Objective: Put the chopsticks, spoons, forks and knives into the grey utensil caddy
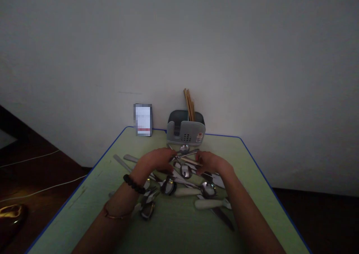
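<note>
My left hand (pixel 161 158) reaches over a loose pile of cutlery on the table, with its thumb and fingers apart and fingertips close to metal handles. My right hand (pixel 211 162) faces it from the other side, its fingers bent and apart. A pale thin stick (pixel 191 160) ends at the right fingers; whether they touch it is unclear. Between the hands lie a small spoon (pixel 184 148) and a larger spoon (pixel 185 171). Nearer me are another spoon (pixel 208 189), a dark-looking spoon (pixel 168 186) and a white-handled utensil (pixel 209 204).
A grey cutlery holder (pixel 190 132) stands against the wall with several wooden chopsticks (pixel 189 104) in it. Left of it a lit-screen device (pixel 143 120) leans on the wall. The green table (pixel 168 231) has a blue edge. White cables run at the left.
</note>
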Demonstrator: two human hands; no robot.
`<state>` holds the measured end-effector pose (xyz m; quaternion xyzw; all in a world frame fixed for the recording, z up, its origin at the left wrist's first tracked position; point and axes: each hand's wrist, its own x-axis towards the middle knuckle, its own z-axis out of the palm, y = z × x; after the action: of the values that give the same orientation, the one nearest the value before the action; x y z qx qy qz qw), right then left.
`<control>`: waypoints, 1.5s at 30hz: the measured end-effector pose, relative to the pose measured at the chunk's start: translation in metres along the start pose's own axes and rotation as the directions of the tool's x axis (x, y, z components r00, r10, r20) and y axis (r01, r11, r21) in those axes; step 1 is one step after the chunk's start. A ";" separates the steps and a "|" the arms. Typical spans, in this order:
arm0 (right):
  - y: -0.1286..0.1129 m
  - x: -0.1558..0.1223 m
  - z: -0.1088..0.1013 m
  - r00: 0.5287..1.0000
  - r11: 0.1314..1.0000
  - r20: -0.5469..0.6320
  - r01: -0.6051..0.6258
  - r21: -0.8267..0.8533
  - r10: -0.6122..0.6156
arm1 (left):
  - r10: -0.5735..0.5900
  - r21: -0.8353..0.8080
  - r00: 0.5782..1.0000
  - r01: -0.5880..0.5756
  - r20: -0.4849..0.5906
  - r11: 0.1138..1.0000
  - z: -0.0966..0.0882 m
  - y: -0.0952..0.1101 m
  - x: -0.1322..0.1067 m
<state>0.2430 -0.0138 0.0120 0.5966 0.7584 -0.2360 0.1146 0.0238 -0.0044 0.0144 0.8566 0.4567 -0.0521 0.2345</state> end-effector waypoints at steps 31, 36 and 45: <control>0.003 -0.066 -0.042 0.974 0.986 -0.191 0.138 0.089 -0.119 | 0.060 -0.012 0.954 -0.066 -0.294 0.998 -0.052 0.013 -0.047; 0.007 -0.037 -0.014 0.996 0.995 -0.045 -0.083 -0.055 0.080 | -0.050 -0.070 0.987 0.040 -0.153 0.997 -0.044 -0.012 -0.043; 0.010 -0.019 -0.002 1.000 0.996 -0.005 -0.021 -0.084 0.021 | -0.097 -0.056 0.994 0.094 -0.053 0.994 -0.037 -0.012 -0.040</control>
<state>0.2579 -0.0273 0.0202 0.5997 0.7616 -0.2016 0.1406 -0.0131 -0.0121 0.0554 0.8284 0.5045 -0.0272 0.2418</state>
